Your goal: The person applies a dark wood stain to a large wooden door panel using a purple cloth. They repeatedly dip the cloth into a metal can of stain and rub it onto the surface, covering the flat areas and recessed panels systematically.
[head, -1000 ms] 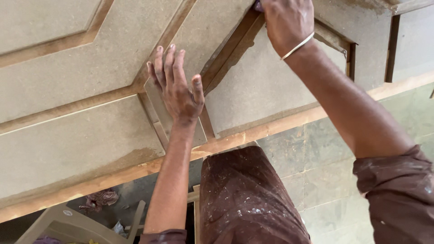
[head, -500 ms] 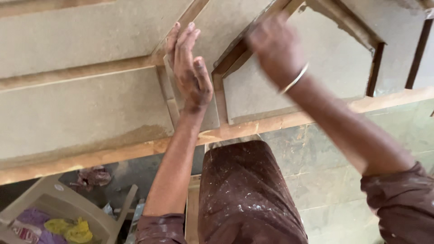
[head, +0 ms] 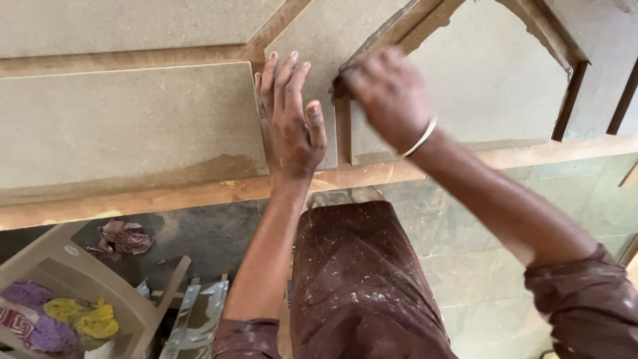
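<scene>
L hand (head: pixel 292 126) lies flat, fingers spread, on the grooved board (head: pixel 126 126). R hand (head: pixel 389 96), at 3 o'clock of it, is fisted over something hidden in the groove. Dust coats most panels; I'd say the rubbing's well along w/ grooves left.

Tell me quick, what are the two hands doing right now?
Left hand: open, fingers spread flat on the grooved board.
Right hand: curled shut and blurred, pressed on the board's groove; anything inside it is hidden.
</scene>
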